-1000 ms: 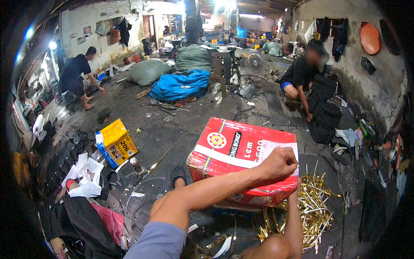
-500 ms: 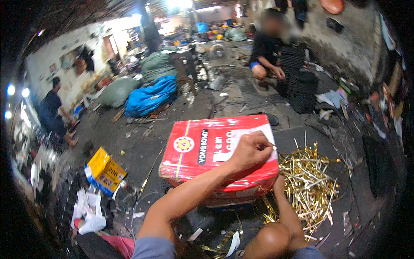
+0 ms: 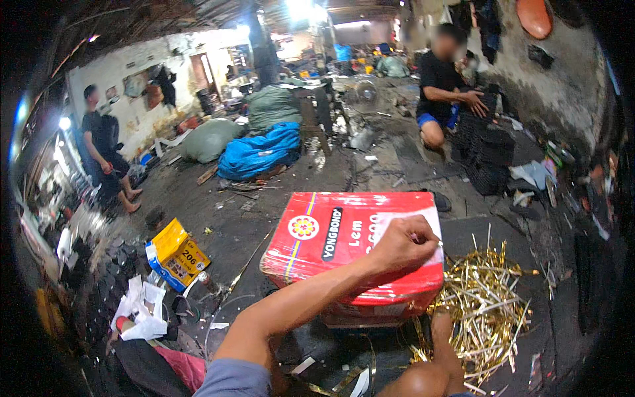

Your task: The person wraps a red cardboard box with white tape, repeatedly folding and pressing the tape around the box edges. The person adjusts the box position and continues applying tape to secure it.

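Fingers of the left hand (image 3: pixel 403 243) are curled in tight, pinching something thin against the white sheet (image 3: pixel 407 218) on top of the red tin (image 3: pixel 350 255) — what is pinched is too small to tell. The tin stands on the dark floor (image 3: pixel 264 218) right before the person, with a heap of gold strips (image 3: pixel 486 301) just beside it to the right. The right hand is hidden; only a bare leg (image 3: pixel 440 357) shows at the lower edge, so its grip cannot be told. By its look the tin is stiff sheet metal, with smooth, likely slippery walls; a hold at the corners would probably suit best. The strips look light, springy and possibly sharp-edged — better gathered as a bundle. A yellow box (image 3: pixel 175 255) lies well apart to the left.
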`<state>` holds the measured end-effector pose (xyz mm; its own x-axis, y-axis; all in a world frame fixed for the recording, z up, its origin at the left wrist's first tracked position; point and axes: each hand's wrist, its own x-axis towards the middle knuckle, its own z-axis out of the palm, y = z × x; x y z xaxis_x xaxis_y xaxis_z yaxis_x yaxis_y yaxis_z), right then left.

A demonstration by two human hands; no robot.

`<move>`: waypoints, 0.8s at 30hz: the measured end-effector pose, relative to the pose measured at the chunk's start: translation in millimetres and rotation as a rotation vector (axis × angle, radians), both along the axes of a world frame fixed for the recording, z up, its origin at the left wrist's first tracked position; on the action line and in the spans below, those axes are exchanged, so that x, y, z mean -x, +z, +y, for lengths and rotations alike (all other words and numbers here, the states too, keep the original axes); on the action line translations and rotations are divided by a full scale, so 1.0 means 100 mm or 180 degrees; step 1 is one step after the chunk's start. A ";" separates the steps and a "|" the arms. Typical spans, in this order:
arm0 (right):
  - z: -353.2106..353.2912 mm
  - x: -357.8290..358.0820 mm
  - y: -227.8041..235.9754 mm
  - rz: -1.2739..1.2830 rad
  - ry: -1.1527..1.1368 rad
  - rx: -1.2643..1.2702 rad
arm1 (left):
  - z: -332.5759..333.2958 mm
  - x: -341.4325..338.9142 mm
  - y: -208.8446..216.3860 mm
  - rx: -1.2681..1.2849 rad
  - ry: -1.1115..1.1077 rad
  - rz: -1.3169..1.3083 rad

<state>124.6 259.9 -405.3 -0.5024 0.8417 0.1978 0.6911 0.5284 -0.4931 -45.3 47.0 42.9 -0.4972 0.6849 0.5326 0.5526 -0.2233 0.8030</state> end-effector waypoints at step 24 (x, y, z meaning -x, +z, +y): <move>0.30 -0.51 -0.24 -0.0323 0.0375 0.0130 | -0.20 0.09 0.01 0.0058 -0.0473 0.1779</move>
<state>175.9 290.2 -429.5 -0.6138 0.7821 0.1079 0.6729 0.5897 -0.4466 -54.6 26.9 43.6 -0.0415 0.7374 0.6742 0.8578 -0.3197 0.4025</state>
